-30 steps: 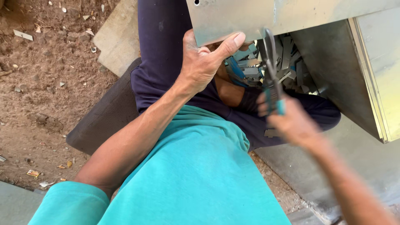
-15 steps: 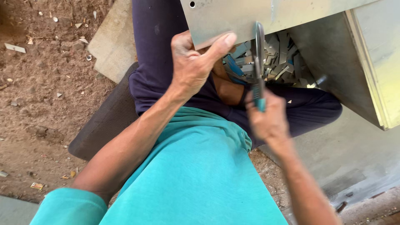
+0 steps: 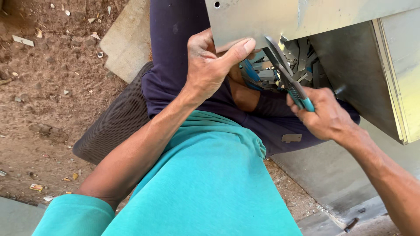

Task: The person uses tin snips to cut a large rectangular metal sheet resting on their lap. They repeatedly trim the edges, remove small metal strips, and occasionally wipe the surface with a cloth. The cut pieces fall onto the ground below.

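The left hand [image 3: 209, 65] reaches forward from a bare forearm below a rolled turquoise sleeve, its knuckles up, its thumb stretched out to the right and pressed flat, its other fingers curled under and hidden. The right hand [image 3: 324, 116] comes in from the lower right on a bare, extended forearm. Its fingers are wrapped in a closed fist, the back of the hand facing up.

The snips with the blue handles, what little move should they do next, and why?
Probably squeeze the handles to cut. The right hand holds the tin snips with their blades at the lower edge of the metal sheet, which the left hand grips with the thumb along that edge.
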